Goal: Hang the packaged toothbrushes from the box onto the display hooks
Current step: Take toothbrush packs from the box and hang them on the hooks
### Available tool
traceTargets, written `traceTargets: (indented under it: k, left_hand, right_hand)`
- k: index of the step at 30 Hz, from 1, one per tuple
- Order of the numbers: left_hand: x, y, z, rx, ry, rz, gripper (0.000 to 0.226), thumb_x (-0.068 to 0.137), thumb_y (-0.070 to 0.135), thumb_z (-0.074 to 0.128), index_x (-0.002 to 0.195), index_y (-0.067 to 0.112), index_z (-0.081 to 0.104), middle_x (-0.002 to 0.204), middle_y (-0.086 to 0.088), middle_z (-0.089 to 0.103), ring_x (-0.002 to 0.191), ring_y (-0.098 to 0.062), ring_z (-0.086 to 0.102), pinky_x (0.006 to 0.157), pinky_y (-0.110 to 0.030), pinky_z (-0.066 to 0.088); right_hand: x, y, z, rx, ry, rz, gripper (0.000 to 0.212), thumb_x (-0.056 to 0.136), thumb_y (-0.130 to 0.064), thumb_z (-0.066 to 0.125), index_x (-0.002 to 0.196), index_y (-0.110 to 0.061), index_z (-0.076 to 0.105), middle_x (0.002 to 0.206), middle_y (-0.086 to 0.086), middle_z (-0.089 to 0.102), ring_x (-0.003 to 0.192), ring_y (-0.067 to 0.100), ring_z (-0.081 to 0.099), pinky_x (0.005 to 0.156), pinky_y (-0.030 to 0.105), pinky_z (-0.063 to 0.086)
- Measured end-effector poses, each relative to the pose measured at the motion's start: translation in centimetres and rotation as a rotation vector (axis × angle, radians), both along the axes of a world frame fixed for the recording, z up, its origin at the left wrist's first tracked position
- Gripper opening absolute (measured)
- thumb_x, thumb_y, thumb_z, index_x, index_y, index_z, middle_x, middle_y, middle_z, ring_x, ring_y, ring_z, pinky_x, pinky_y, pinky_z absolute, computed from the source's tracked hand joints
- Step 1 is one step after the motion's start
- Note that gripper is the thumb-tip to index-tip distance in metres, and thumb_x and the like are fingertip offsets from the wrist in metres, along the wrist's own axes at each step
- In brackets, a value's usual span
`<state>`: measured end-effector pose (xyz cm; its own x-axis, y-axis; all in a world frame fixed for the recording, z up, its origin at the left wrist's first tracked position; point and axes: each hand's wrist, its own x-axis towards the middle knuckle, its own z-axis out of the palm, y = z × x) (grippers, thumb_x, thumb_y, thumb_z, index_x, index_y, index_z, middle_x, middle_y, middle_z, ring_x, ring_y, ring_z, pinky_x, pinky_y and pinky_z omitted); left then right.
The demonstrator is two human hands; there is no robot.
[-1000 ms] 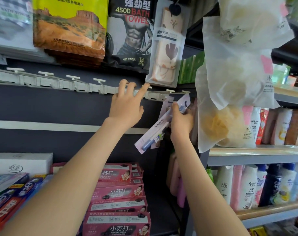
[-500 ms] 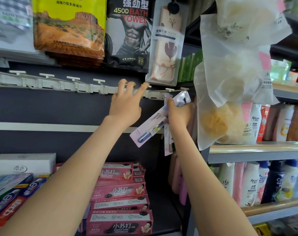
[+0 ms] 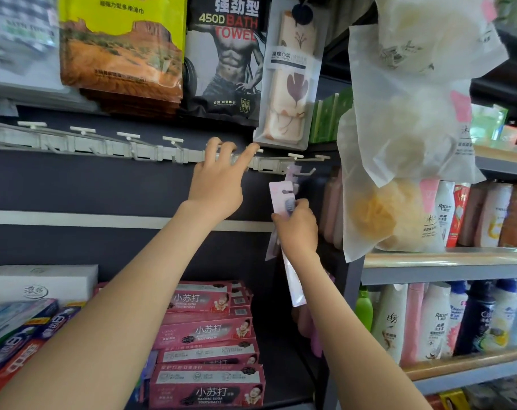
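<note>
Just below the hook rail [image 3: 150,152], my right hand [image 3: 298,229] clasps a toothbrush pack [image 3: 282,195], its hang hole not yet on a hook [image 3: 307,174]. My left hand [image 3: 218,184] rests straight-fingered on the rail. Most hooks look bare, so I judge hanging barely begun.

toothbrush pack [image 3: 281,197] just below hook [image 3: 304,174] | toothpaste boxes [image 3: 210,329] lower left

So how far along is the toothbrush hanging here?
Done: nothing clearly hung yet. In hand: the right hand grips a toothbrush pack, its hole just below the hook; the left hand touches the rail. Left: threading it on; the other hooks look bare.
</note>
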<state>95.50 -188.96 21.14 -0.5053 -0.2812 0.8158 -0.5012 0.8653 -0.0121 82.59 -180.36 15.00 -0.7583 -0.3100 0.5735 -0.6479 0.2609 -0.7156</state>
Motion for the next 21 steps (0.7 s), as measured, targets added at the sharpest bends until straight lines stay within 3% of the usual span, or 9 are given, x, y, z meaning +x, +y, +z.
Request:
traceTargets:
  k: [6, 11, 21]
  left_hand:
    - [-0.1, 0.0, -0.1, -0.006, 0.007, 0.001, 0.078, 0.083, 0.003, 0.05, 0.15, 0.028, 0.02, 0.143, -0.008, 0.029, 0.137, -0.031, 0.015, 0.091, -0.04, 0.039]
    - [-0.3, -0.1, -0.4, -0.011, 0.019, 0.003, 0.078, 0.083, 0.003, 0.049, 0.15, 0.029, 0.019, 0.143, -0.008, 0.028, 0.137, -0.031, 0.014, 0.092, -0.04, 0.038]
    - [-0.4, -0.1, -0.5, -0.031, 0.027, 0.021, 0.078, 0.083, 0.005, 0.051, 0.151, 0.028, 0.018, 0.143, -0.008, 0.028, 0.137, -0.031, 0.016, 0.09, -0.038, 0.038]
  right_hand:
    - [-0.9, -1.1, 0.8, 0.058, 0.182, -0.078, 0.062, 0.092, -0.019, 0.061, 0.145, -0.005, 0.033, 0.136, 0.013, 0.043, 0.122, 0.031, 0.045, 0.093, 0.038, 0.043]
    - [-1.6, -1.2, 0.8, 0.046, 0.205, -0.141, 0.054, 0.094, -0.018, 0.059, 0.141, -0.006, 0.038, 0.137, 0.012, 0.043, 0.122, 0.03, 0.044, 0.093, 0.034, 0.041]
    - [-2.3, -2.4, 1.1, -0.008, 0.167, -0.23, 0.048, 0.092, -0.015, 0.058, 0.135, -0.004, 0.041, 0.137, 0.014, 0.044, 0.123, 0.032, 0.041, 0.095, 0.042, 0.04]
